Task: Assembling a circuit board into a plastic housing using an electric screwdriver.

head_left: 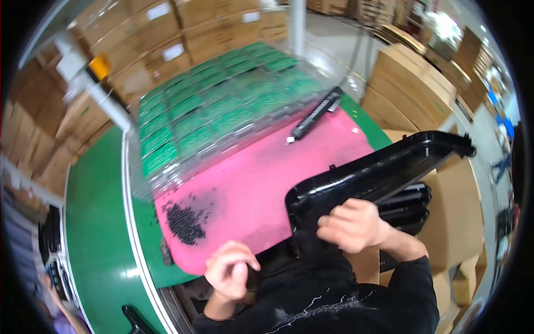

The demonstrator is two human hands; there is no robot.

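Observation:
A long black plastic housing (367,177), shallow like a tray with raised rims, slants from the pink mat's near right edge toward the far right. My right hand (353,225) is closed over its near rim; the fingertips are partly hidden. At the mat's near edge, left of the housing, my left hand (231,270) is raised with loosely curled fingers and the thumb apart from them; nothing shows in it. A pile of small black pegs (185,224) lies on the mat's left corner. A black electric screwdriver (317,114) rests on the mat's far right.
The pink mat (250,170) covers part of a green table (94,206). Behind it stand clear plastic trays (222,108) of green circuit boards. More black housings (409,209) are in an open cardboard box (453,211) at right. Stacked cartons (222,28) stand at the back.

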